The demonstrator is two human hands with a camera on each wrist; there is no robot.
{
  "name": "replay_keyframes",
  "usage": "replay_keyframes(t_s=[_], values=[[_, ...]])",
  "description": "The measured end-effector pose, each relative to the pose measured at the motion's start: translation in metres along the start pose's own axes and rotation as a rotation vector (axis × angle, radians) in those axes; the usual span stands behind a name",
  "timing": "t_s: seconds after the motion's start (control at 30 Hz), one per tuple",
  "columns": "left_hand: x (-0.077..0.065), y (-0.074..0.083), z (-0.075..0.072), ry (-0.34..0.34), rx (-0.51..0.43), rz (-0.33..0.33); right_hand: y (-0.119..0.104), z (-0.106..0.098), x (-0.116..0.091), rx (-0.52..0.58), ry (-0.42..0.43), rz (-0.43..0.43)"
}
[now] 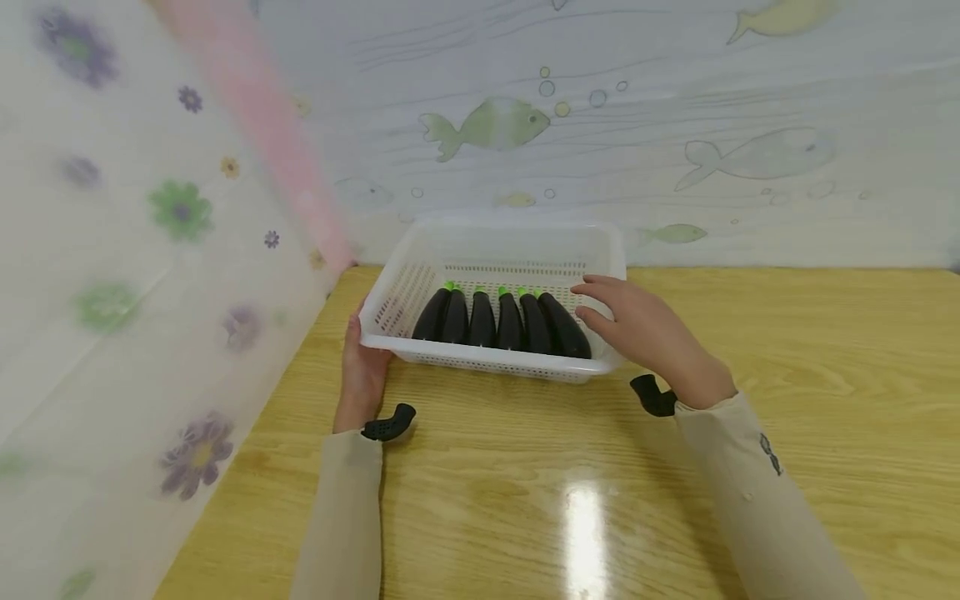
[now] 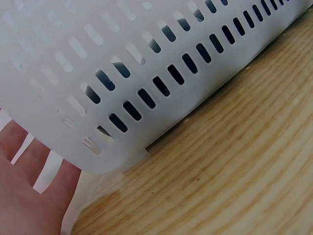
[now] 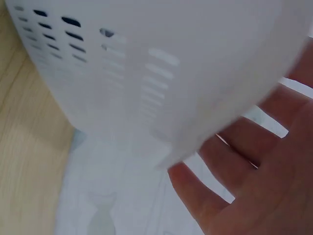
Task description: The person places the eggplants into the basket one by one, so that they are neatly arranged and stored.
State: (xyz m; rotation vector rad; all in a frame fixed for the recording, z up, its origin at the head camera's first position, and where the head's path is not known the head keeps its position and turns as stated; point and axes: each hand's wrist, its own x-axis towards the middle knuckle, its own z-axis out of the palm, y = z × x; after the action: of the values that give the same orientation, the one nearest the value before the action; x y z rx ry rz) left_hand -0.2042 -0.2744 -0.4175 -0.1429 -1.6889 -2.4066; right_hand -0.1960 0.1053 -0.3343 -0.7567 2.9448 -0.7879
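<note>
A white plastic basket (image 1: 480, 354) with slotted walls sits on the wooden table. Several dark eggplants (image 1: 482, 321) with green stem ends lie side by side inside it. My left hand (image 1: 363, 371) is at the basket's left side; in the left wrist view its spread, fairly straight fingers (image 2: 34, 159) reach along the end wall. Over the right rim hovers my right hand (image 1: 637, 321), thumb and fingers spread and holding nothing. In the right wrist view its fingers (image 3: 227, 161) extend past the basket's rim, which partly hides them.
The wooden table (image 1: 787, 400) extends to both sides and in front of the basket. Behind it hangs a pale sheet (image 1: 637, 125) with fish drawings, and a flowered sheet (image 1: 150, 292) covers the left side. Black curved pieces (image 1: 390, 422) are at both wrists.
</note>
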Motion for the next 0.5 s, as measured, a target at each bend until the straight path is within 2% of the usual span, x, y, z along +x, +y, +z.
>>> replay_keyframes(t_s=[0.13, 0.23, 0.3, 0.5], values=[[0.006, 0.000, -0.002, -0.026, -0.015, 0.028, 0.003, -0.006, -0.008, 0.028, -0.007, 0.033], [0.009, 0.001, -0.005, -0.043, 0.004, 0.045, 0.008, -0.004, -0.015, 0.055, 0.018, 0.062], [0.008, 0.000, -0.008, -0.029, 0.022, 0.039, 0.013, -0.001, -0.022, 0.060, 0.036, 0.075], [-0.004, 0.006, -0.013, 0.057, 0.184, 0.013, 0.027, 0.005, -0.045, 0.025, 0.065, 0.116]])
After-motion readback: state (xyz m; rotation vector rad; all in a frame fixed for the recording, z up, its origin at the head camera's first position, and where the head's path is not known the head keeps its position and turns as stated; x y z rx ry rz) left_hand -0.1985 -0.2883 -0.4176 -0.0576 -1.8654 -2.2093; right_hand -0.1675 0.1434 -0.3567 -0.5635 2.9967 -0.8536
